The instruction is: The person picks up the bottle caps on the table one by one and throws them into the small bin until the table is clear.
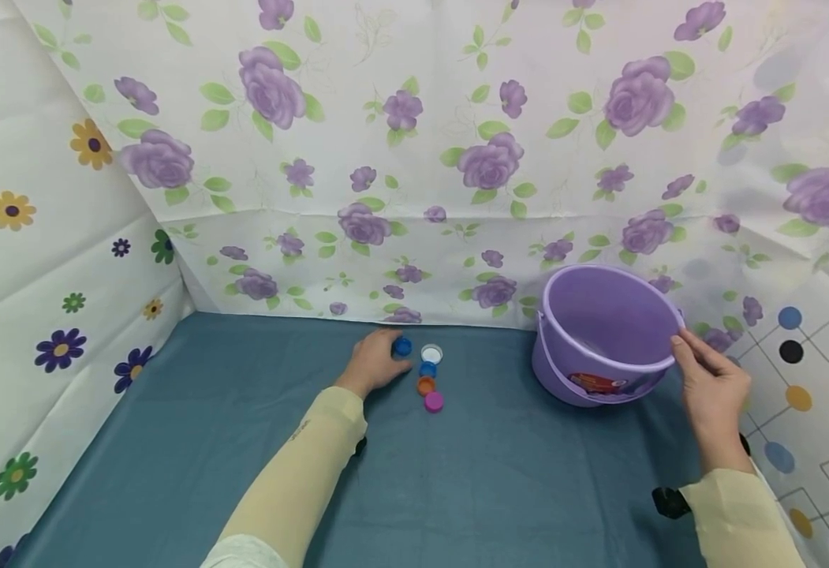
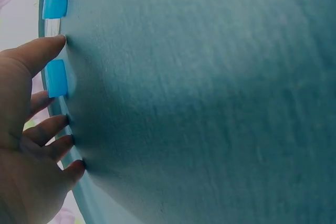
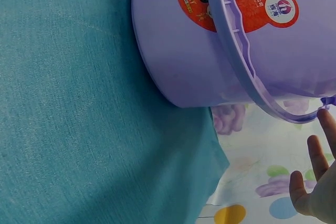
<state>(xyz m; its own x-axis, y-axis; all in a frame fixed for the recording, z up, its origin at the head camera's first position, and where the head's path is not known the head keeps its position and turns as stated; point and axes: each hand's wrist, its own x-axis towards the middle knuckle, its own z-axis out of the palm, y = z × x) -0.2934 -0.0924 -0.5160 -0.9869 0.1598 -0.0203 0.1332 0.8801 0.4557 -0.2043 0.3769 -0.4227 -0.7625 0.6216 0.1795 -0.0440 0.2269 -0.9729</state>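
Note:
My left hand [image 1: 377, 363] rests on the cloth with thumb and fingers spread around a blue bottle cap [image 1: 402, 347]. In the left wrist view that cap sits between thumb and index finger, with a gap to the thumb. Just right of it runs a short row of caps: a white cap [image 1: 431, 355], another blue cap [image 1: 427, 369], an orange cap [image 1: 425, 386] and a magenta cap [image 1: 434, 402]. My right hand [image 1: 715, 386] pinches the right rim of a purple bucket [image 1: 563, 371] by the handle joint. The bucket stands slightly tilted, its handle hanging down in front.
Blue-green cloth [image 1: 492, 489] covers the work surface. A flowered sheet [image 1: 400, 158] rises behind it, close to the bucket and caps. Another flowered sheet [image 1: 24, 276] borders the left, and a dotted sheet [image 1: 819, 379] the right.

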